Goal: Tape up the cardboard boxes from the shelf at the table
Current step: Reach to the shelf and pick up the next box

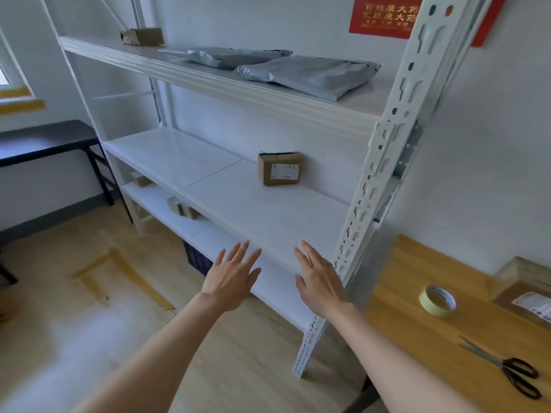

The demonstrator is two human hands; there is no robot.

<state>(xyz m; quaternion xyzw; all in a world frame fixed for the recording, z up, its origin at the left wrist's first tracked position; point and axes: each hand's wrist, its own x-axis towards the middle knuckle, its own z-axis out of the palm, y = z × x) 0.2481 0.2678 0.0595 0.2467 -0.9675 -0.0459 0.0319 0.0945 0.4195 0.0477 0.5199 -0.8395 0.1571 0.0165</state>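
Brown and small, one cardboard box point(278, 168) sits at the back of the middle shelf point(268, 216), not picked up yet. The left hand point(232, 278) and the right hand point(319, 281) reach toward it, fingers straight, holding nothing, well apart from it. Another top box point(143, 36) and some low boxes point(182, 208) wait too. On the wooden counter point(417, 323) lie a tape roll point(437, 301), scissors point(504, 371) and a labelled box point(527, 302). Most of the job looks left to do

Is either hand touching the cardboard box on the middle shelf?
Apart. The head view shows bare shelf between the cardboard box at the back and the open left hand and right hand at the front.
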